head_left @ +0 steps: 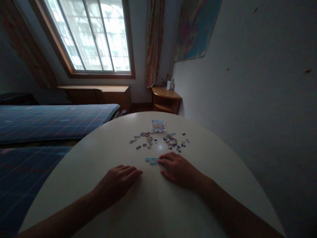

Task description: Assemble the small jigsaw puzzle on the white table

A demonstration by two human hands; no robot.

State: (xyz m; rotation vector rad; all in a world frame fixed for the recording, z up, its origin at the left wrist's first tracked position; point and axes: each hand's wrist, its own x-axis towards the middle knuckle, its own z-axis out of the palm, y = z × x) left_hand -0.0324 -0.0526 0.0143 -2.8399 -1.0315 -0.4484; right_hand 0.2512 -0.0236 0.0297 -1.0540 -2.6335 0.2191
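Note:
A short joined strip of light-blue puzzle pieces (151,161) lies on the round white table (153,205). My right hand (176,169) rests flat beside it, fingertips touching the strip's right end, fingers stretched out. My left hand (118,181) lies palm down on the table a little to the left of the strip, fingers extended and holding nothing. Beyond the strip are two scatters of loose puzzle pieces (145,139), the right scatter (174,140) nearer my right hand. A small picture card (158,126) lies behind them.
A blue checked bed (49,120) runs along the left of the table. A grey wall (260,99) stands close on the right. A wooden corner shelf (165,98) and a low cabinet (99,94) sit under the window at the back.

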